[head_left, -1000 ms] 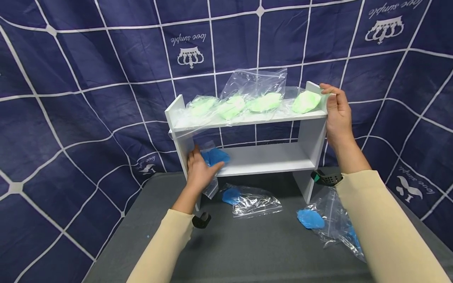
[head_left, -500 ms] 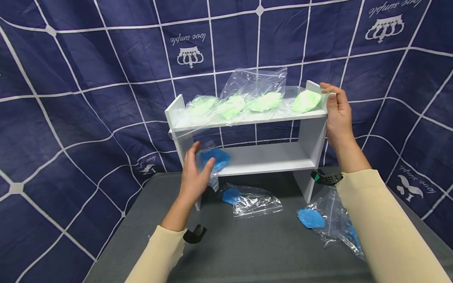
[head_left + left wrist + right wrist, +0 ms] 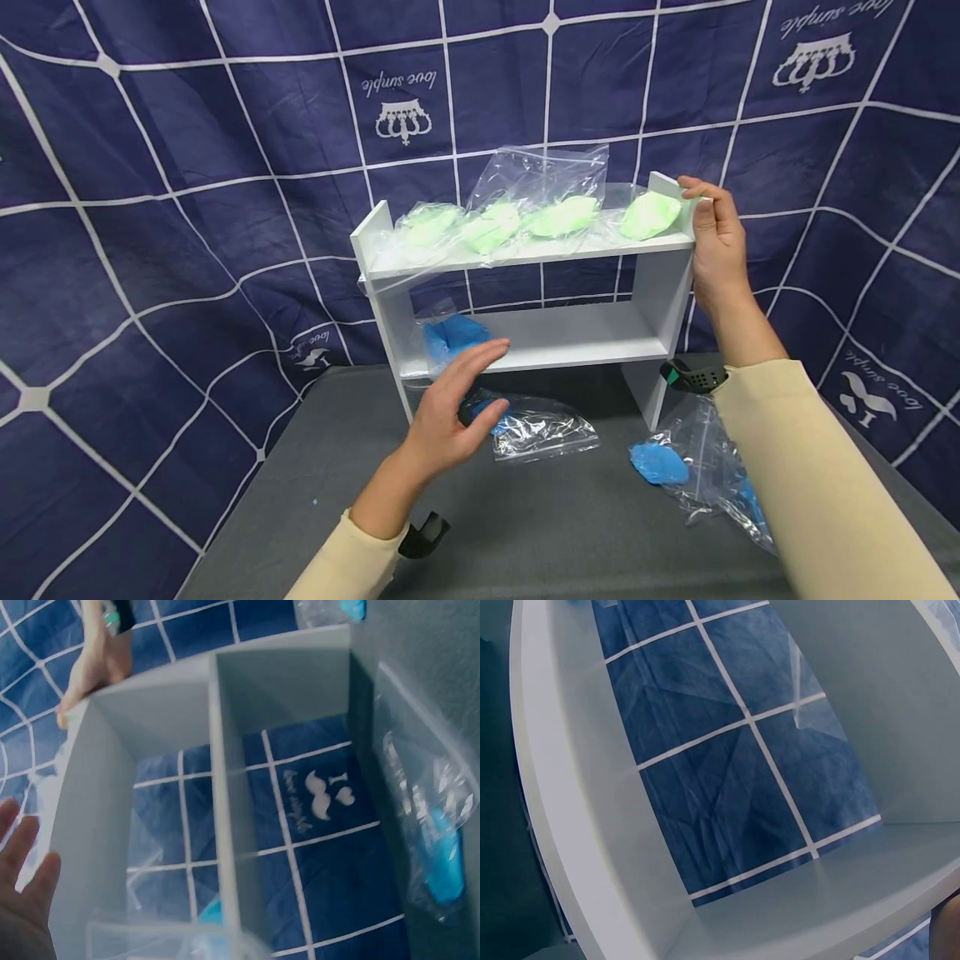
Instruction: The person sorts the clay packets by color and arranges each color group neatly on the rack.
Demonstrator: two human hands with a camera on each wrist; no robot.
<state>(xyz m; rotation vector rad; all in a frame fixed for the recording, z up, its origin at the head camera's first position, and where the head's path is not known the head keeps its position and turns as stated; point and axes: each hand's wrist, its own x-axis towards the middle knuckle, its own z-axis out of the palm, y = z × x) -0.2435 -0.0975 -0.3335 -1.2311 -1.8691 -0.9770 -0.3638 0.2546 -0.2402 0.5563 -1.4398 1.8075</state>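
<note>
A white two-tier shelf [image 3: 562, 332] stands on a dark cloth. My right hand [image 3: 720, 250] grips the top of its right side panel, thumb on the inner face. Fingers relaxed and spread, my left hand [image 3: 448, 417] hovers in front of the lower tier and holds nothing. Just behind it, a clear zip bag with a blue lump [image 3: 456, 333] lies at the left end of the lower tier. Clear bags with pale green lumps [image 3: 564, 217] line the top tier. In the left wrist view my left fingers [image 3: 45, 881] show beside the shelf.
Under the shelf lies another clear bag [image 3: 547, 429] with a blue lump, partly behind my left hand. More bags with blue lumps [image 3: 660, 463] rest at the right, near my right sleeve. A navy grid-patterned curtain [image 3: 300, 125] hangs behind.
My left hand has come away from the blue bag on the lower tier, drawing back toward me, then moving right. The bag stays on the tier. My right hand keeps its place.
</note>
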